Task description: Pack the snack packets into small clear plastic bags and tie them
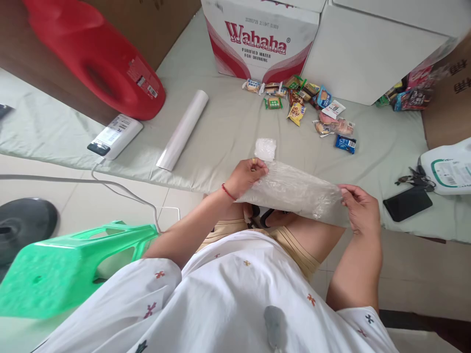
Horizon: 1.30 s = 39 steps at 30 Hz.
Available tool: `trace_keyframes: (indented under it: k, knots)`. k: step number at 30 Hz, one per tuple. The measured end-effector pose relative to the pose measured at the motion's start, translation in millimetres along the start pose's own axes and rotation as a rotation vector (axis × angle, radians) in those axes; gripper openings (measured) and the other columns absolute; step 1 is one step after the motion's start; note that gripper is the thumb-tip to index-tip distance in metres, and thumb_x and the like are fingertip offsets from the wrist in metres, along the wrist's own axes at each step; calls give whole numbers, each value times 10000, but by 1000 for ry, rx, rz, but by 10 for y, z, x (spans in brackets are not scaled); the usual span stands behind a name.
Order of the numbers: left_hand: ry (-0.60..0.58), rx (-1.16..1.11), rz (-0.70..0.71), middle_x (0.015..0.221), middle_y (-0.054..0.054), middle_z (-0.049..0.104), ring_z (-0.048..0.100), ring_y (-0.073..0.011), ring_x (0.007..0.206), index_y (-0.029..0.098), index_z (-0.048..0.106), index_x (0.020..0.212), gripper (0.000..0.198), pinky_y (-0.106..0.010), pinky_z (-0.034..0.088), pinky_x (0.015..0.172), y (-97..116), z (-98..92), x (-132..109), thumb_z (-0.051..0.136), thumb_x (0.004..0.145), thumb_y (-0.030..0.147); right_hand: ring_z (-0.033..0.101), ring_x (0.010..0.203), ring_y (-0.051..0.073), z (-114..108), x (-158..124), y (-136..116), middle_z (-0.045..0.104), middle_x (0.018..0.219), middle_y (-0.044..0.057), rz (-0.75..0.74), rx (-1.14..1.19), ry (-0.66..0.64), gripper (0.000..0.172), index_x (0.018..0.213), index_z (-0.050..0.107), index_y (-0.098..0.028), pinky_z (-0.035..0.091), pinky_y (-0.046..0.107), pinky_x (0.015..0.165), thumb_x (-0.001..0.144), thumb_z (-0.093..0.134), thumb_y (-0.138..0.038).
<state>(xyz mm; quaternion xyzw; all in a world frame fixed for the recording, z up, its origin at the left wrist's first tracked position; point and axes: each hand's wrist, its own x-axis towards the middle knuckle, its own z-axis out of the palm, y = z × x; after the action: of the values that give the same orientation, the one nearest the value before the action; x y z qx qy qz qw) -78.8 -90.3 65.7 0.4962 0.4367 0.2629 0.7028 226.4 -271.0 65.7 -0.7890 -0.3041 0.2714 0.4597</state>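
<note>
A clear plastic sheet or bag (301, 189) stretches between my two hands, over my lap at the front edge of the cloth-covered surface. My left hand (247, 179) pinches its left upper corner, and a red cord circles that wrist. At the other end, the thumb and fingers of my right hand (359, 203) are closed on the right edge. Just beyond my left hand lies a small whitish, translucent packet (265, 148); its contents cannot be made out. To the left of it rests a roll of plastic film (183, 131).
Several small wrapped snacks (296, 112) lie before a Wahaha carton (263, 44). At left stand a red jug (106, 63) and a white device (116, 136) with a cable. On the right are a phone (407, 202), keys (415, 179) and a white bottle (451, 166). A green stool (69, 264) is beside me.
</note>
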Motion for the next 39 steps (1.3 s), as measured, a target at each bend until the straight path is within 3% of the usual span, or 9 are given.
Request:
trace_keyframes:
  k: [4, 8, 13, 22, 25, 28, 32, 36, 39]
  knots:
    - [53, -245, -66, 629, 73, 526, 405, -27, 483, 158, 609, 774, 199, -185, 303, 466, 43, 26, 40, 805, 773, 191, 516, 637, 135, -116, 29, -65, 664, 876, 55, -143, -213, 153, 417, 1035, 769, -165, 478, 320, 648, 844, 728, -533]
    - [128, -319, -123, 628, 80, 516, 413, -17, 470, 156, 571, 751, 222, -179, 281, 450, 91, 204, 38, 777, 827, 129, 594, 795, 203, 189, -256, -307, 640, 920, 96, -646, -435, 512, 301, 951, 704, -176, 526, 386, 786, 973, 636, -468]
    - [125, -356, -126, 653, 91, 508, 389, 1, 458, 161, 545, 775, 260, -178, 263, 455, 133, 368, 51, 793, 847, 133, 616, 1093, 275, 844, -662, -418, 640, 1152, 129, -1099, -574, 133, 414, 1265, 602, -225, 523, 443, 955, 939, 763, -424]
    - [122, -319, -56, 680, 75, 505, 388, -22, 501, 170, 548, 786, 235, -205, 297, 494, 79, 362, 64, 766, 872, 157, 572, 1136, 303, 911, -530, -474, 580, 1268, 162, -915, -411, 22, 518, 1342, 612, -240, 526, 471, 946, 936, 715, -546]
    - [106, -318, -51, 689, 76, 486, 386, -19, 502, 173, 547, 816, 234, -194, 317, 497, 88, 382, 76, 768, 893, 190, 575, 1075, 277, 913, -480, -515, 670, 1176, 118, -906, -532, -15, 251, 1132, 732, -261, 493, 451, 967, 957, 720, -440]
    - [99, -355, -36, 784, 55, 516, 477, -37, 548, 203, 573, 1096, 188, -180, 387, 506, 121, 372, 25, 680, 989, 315, 604, 937, 226, 905, -439, -521, 710, 957, 69, -801, -431, -49, 186, 961, 746, -252, 498, 375, 890, 1023, 618, -372]
    - [206, -263, 44, 1168, -50, 577, 665, -128, 890, 275, 421, 1402, 518, -183, 509, 539, 50, 379, -265, 650, 989, 487, 606, 710, 165, 949, -499, -512, 692, 793, 20, -460, -206, -5, 291, 951, 695, -235, 487, 289, 726, 1033, 591, -493]
    - [213, -155, 59, 1251, -109, 566, 622, -224, 1136, 205, 524, 1197, 551, -249, 607, 630, -179, 546, -563, 693, 903, 639, 627, 702, 170, 1161, -669, -520, 699, 778, 20, -324, -138, 131, 321, 974, 663, -230, 488, 284, 722, 1014, 600, -542]
    - [98, -208, 22, 1091, -84, 648, 645, -191, 1026, 177, 593, 993, 473, -279, 608, 766, -287, 710, -547, 710, 899, 625, 591, 625, 150, 1335, -758, -569, 657, 713, -8, -276, -58, 62, 327, 963, 648, -234, 480, 275, 654, 1004, 612, -557]
